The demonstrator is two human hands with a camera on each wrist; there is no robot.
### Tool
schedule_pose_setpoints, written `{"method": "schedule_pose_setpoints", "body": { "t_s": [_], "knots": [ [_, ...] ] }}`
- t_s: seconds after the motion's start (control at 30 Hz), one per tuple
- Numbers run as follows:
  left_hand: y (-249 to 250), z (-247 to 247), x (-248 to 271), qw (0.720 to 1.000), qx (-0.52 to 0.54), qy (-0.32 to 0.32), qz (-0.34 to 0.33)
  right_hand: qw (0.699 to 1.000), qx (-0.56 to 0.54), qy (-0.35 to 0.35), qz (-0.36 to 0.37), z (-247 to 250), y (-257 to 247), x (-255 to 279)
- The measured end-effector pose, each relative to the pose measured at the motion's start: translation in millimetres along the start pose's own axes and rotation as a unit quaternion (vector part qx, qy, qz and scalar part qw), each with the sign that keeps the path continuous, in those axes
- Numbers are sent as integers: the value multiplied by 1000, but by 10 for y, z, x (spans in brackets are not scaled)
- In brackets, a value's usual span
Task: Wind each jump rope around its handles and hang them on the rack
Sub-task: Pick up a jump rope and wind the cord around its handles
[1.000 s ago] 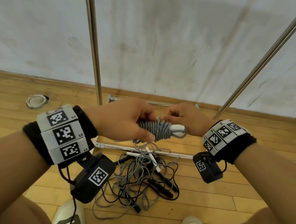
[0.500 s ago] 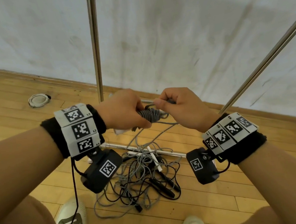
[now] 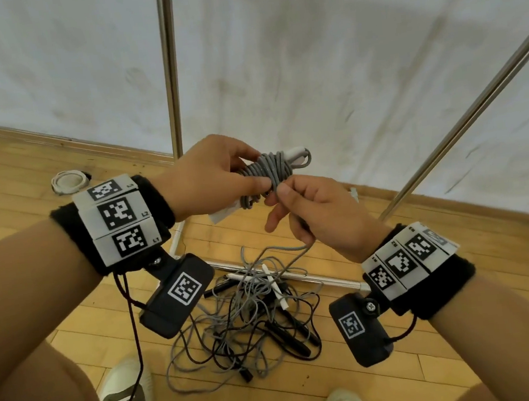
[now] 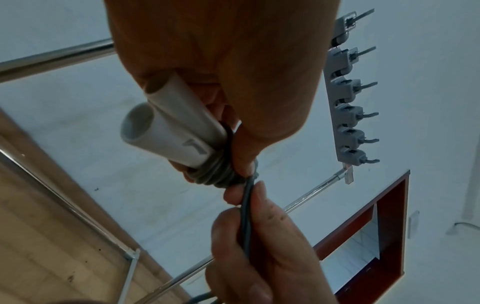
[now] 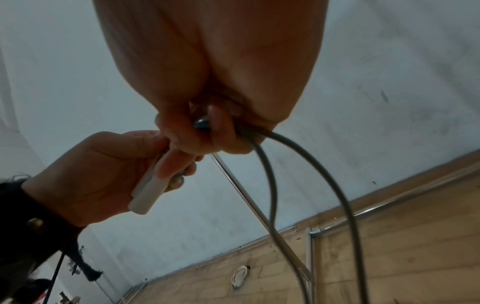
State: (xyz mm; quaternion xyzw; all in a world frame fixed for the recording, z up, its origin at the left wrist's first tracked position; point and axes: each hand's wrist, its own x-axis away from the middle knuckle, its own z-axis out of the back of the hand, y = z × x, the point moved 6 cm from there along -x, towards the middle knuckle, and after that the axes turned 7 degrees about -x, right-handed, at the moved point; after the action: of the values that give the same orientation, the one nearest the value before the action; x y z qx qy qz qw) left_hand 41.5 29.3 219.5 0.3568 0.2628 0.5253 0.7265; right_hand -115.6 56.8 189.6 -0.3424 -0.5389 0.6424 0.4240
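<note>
Above the floor: left hand [image 3: 218, 175] grips the crosswise white handles [image 4: 166, 127]; right hand [image 3: 320, 217], just below, pinches the grey rope [image 5: 270, 185] trailing down

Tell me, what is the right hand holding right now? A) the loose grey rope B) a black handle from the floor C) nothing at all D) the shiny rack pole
A: the right hand has its fingers curled round the loose grey rope, which trails down from it, while the left hand grips the two white handles with rope coiled round them.
</note>
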Motion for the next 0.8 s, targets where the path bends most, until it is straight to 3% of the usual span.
{"method": "schedule_pose_setpoints", "body": {
  "t_s": [0.1,0.27,0.4,0.53,0.8],
  "knots": [
    [51,22,30,999,25,-6,-25,1000,-8,-2,-2,11,57,33],
    [75,17,61,999,18,-17,-47,992,-76,-93,-22,-52,160,80],
    [121,-8,92,995,33,-52,-79,994,-71,-81,-33,11,211,77],
    [136,-24,116,990,37,-95,-96,994,91,-40,-36,108,284,62],
    [131,-227,198,970,-52,-208,-116,954,291,-67,-4,288,320,-18]
  ]
}}
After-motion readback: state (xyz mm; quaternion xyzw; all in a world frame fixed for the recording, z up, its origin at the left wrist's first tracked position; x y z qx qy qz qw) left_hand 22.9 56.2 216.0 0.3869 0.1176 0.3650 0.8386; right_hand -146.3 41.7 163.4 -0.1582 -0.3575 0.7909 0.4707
